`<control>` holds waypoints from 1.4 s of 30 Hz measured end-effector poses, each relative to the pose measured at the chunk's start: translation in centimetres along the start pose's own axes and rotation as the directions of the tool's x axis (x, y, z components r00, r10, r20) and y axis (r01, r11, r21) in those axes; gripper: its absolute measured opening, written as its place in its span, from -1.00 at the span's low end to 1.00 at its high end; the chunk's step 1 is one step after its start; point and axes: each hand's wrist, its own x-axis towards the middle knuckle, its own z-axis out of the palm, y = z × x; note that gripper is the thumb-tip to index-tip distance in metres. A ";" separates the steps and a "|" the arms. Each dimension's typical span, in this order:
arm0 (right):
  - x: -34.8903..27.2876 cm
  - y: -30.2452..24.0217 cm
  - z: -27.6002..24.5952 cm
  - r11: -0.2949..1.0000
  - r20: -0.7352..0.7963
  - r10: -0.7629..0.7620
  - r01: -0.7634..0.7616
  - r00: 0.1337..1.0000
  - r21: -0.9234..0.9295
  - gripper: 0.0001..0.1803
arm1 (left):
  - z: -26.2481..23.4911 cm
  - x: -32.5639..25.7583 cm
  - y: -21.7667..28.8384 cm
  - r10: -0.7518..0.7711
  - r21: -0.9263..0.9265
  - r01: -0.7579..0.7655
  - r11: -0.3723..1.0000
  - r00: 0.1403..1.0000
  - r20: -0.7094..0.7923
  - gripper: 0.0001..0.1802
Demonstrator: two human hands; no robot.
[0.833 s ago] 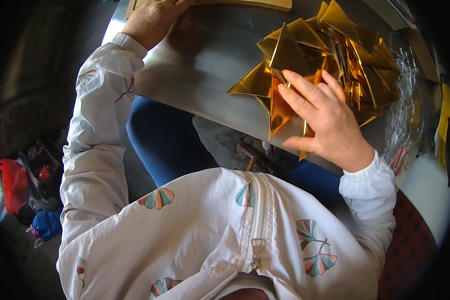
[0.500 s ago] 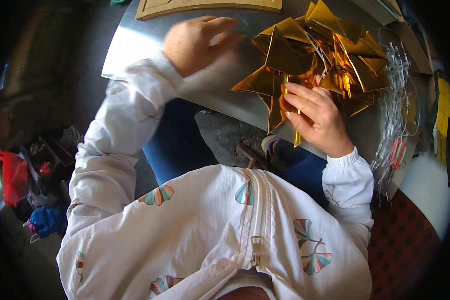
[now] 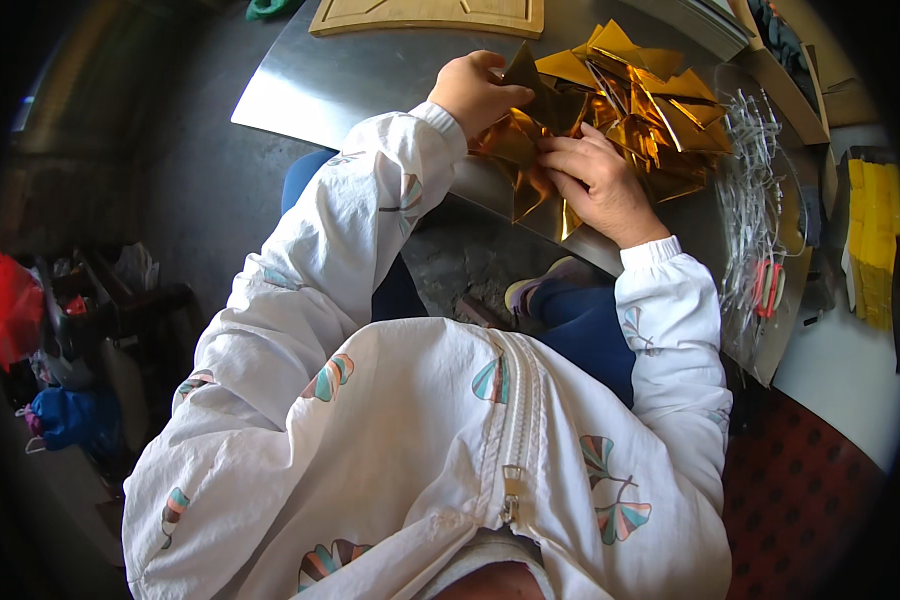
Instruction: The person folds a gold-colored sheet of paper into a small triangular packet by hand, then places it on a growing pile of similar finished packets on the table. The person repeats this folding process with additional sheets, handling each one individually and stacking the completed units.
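A shiny gold foil decoration (image 3: 670, 110) with many pointed, folded flaps lies on the metal table in front of me. At its left side my left hand (image 3: 475, 92) has its thumb and fingers closed on a pointed flap. My right hand (image 3: 602, 185) is bent round the near part of the same decoration, its fingertips partly hidden among the folds. Some gold points hang over the table's near edge below my hands.
The metal table (image 3: 350, 75) carries a wooden board (image 3: 425, 15) at its far side. Clear plastic strands (image 3: 750, 200) lie along the right, with a red-handled tool (image 3: 768, 285) among them. Farther right are a cardboard box (image 3: 785, 90) and yellow sheets (image 3: 875, 240). Bags (image 3: 75, 415) hang at left.
My left hand has moved right, from over the bare table onto the decoration's left flap. The right hand stays on the decoration. The whole view has shifted slightly.
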 end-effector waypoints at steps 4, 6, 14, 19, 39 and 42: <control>0.3 -1.8 -1.5 0.971 -0.211 0.222 -0.197 0.952 0.133 -0.86 | -1.5 -0.9 0.1 0.083 -0.368 -0.074 0.927 0.997 0.008 -0.73; 0.0 -3.2 -2.3 0.983 -0.190 0.173 -0.182 0.966 -0.031 -0.77 | -2.7 -1.1 -0.2 0.182 -0.372 -0.150 0.916 0.982 0.052 -0.78; -3.2 -6.4 2.1 0.940 0.125 0.091 -0.044 0.988 -0.339 -0.35 | -3.5 -1.2 -3.2 0.263 -0.318 -0.205 0.926 0.953 0.153 -0.82; -2.8 -5.4 3.1 0.992 -0.151 0.006 -0.024 0.988 -0.121 -0.73 | -4.4 -1.5 -4.0 0.307 -0.294 -0.226 0.929 0.912 0.271 -0.78; 2.2 -5.2 5.4 0.675 -0.445 0.695 -0.297 0.564 0.676 -0.76 | -3.9 -7.5 -1.8 0.359 -0.487 -0.220 0.845 0.909 0.212 -0.64; 2.6 -5.4 6.3 0.648 -0.446 0.707 -0.248 0.549 0.720 -0.73 | -2.2 -8.2 -2.6 0.449 -0.463 -0.360 0.810 0.889 0.095 -0.70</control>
